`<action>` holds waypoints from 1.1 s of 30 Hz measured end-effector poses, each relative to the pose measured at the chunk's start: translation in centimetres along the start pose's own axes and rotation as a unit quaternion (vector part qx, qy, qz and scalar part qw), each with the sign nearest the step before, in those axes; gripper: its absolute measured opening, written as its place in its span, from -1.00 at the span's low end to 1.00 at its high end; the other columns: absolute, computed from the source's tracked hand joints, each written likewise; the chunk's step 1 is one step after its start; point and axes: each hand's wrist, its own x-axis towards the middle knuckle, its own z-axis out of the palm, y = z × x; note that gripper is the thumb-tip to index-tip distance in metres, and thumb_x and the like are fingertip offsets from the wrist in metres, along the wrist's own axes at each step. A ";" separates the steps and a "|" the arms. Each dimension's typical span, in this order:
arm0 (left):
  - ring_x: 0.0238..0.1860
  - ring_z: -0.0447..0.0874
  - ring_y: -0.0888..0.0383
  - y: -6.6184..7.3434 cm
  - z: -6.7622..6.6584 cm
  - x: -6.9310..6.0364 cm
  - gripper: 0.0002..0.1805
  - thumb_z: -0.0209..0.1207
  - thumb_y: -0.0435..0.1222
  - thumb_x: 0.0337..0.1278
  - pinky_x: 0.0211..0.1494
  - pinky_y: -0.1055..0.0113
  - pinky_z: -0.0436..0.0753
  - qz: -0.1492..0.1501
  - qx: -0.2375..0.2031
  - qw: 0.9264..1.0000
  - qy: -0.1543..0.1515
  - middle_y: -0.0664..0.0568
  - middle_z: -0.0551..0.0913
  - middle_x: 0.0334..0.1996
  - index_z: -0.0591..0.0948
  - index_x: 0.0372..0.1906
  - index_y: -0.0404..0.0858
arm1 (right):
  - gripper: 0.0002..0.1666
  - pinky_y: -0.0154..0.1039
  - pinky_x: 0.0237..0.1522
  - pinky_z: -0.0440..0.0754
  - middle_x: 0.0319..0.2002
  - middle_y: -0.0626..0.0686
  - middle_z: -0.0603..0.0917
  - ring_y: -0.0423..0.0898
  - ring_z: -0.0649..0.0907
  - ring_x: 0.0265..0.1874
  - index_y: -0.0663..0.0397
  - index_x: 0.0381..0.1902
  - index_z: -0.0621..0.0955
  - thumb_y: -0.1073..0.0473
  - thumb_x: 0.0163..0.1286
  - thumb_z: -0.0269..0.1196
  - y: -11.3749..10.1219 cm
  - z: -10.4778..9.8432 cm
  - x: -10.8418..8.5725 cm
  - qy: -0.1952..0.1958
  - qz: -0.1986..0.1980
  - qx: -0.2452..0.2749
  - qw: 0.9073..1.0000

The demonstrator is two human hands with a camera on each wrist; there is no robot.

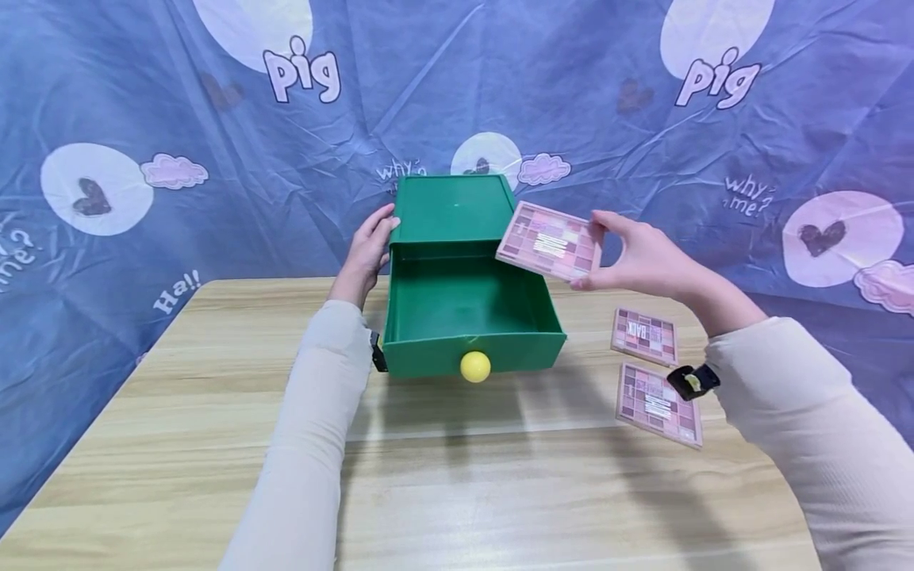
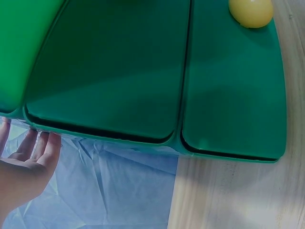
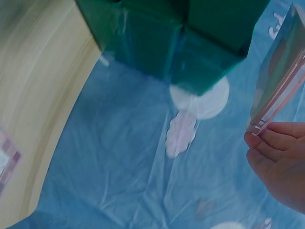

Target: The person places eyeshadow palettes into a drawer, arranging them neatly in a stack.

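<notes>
A green drawer unit (image 1: 457,208) stands on the table, and its top drawer (image 1: 474,353) is pulled out, showing a green floor and a yellow knob (image 1: 474,366). My left hand (image 1: 367,250) rests against the unit's left side, its fingertips touching the edge in the left wrist view. Above the drawer's right rear corner, my right hand (image 1: 635,252) pinches an eyeshadow palette (image 1: 550,240) by its right edge, thumb below and fingers above. The palette is tilted, and its thin edge (image 3: 281,90) faces the right wrist camera.
Two more eyeshadow palettes lie on the table right of the drawer, a farther one (image 1: 645,336) and a nearer one (image 1: 658,403) under the right wrist. Behind the wooden table (image 1: 464,500) hangs a blue printed cloth (image 1: 428,87).
</notes>
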 end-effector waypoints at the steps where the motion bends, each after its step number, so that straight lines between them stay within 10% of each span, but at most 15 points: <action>1: 0.06 0.28 0.09 0.0 0.0 0.0 -0.47 0.02 -0.18 0.04 0.06 0.11 0.23 0.000 0.001 1.000 0.001 0.03 0.31 0.12 0.30 0.21 -0.04 | 0.18 0.05 -0.07 0.27 0.07 0.24 0.32 0.08 0.34 -0.12 0.24 0.27 0.09 -0.12 -0.22 0.40 -0.4 0.2 0.2 -0.002 -0.004 0.002 1.000; 33: 0.05 0.28 0.11 -0.2 0.1 0.2 -0.49 0.04 -0.18 0.03 0.06 0.11 0.23 0.000 -0.004 1.000 0.017 0.02 0.35 0.09 0.34 0.18 -0.04 | 0.14 -0.10 0.06 0.24 0.14 0.17 0.28 0.01 0.30 0.07 0.32 0.21 0.18 -0.12 -0.25 0.40 -6.5 6.7 3.6 -0.121 -0.140 -0.027 0.982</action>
